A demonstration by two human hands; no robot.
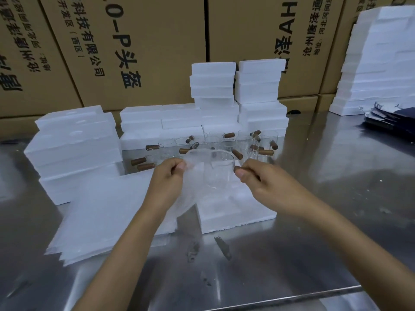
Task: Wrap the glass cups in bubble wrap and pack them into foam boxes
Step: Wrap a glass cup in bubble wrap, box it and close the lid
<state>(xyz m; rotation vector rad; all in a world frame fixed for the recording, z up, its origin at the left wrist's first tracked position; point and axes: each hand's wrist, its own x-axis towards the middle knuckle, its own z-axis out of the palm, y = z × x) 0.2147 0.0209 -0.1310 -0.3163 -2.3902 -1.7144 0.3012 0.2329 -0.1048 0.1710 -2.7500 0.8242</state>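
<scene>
Steel table [314,221], foam boxes [213,86] stacked behind. Mid-frame, right hand [258,182] grips a glass cup [219,170] by its wooden handle, left hand [168,178] pinches bubble wrap [193,187] against it (wrapping stage, I'd say). Next: roll the sheet around.

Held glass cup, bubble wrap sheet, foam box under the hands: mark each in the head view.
glass cup [219,173]: head view, on its clear side wall.
bubble wrap sheet [193,182]: head view, on the part draped beside the cup.
foam box [233,217]: head view, on its front wall.
</scene>
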